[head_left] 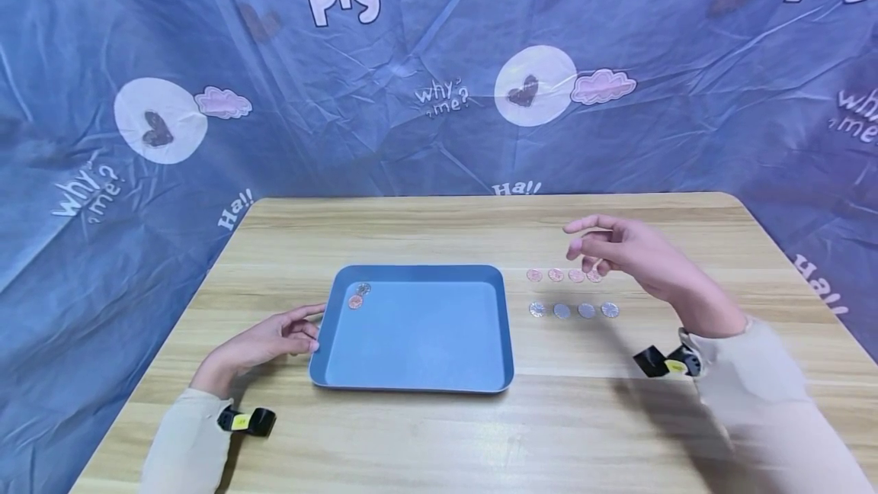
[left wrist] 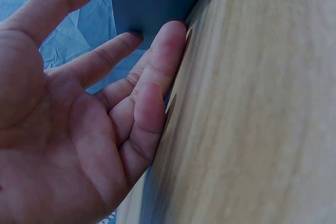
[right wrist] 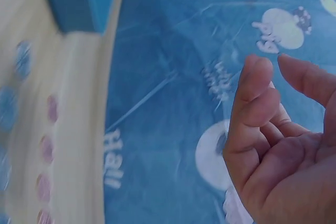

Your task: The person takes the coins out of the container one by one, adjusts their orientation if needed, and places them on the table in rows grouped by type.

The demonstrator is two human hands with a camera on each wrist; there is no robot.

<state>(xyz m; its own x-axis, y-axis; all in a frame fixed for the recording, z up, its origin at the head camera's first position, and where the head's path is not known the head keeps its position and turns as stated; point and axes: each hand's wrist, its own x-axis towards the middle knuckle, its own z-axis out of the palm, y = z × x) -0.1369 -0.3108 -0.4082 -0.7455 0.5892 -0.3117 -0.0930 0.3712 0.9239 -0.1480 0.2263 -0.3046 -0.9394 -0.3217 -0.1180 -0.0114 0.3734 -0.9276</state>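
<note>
A shallow blue tray (head_left: 418, 334) lies on the table. My left hand (head_left: 277, 338) is at its left side; in the left wrist view, the thumb and a fingertip touch the tray's outer wall (left wrist: 152, 3), the other fingers resting low by the tabletop. Inside the tray's far left corner are a silvery disc (head_left: 364, 289) and a pink disc (head_left: 355, 302). Raised over the table to the right, my right hand (head_left: 627, 254) has loosely bent fingers and nothing between them. Below it runs a row of several pink discs (head_left: 555, 274), the last partly hidden, with several silvery-blue discs (head_left: 562, 311) nearer me.
The wood-grain table (head_left: 411, 441) extends around the tray. A blue printed cloth (head_left: 384, 143) hangs behind its far edge and along both sides. Each wrist carries a small black camera, the left one (head_left: 261, 421) close to the tabletop.
</note>
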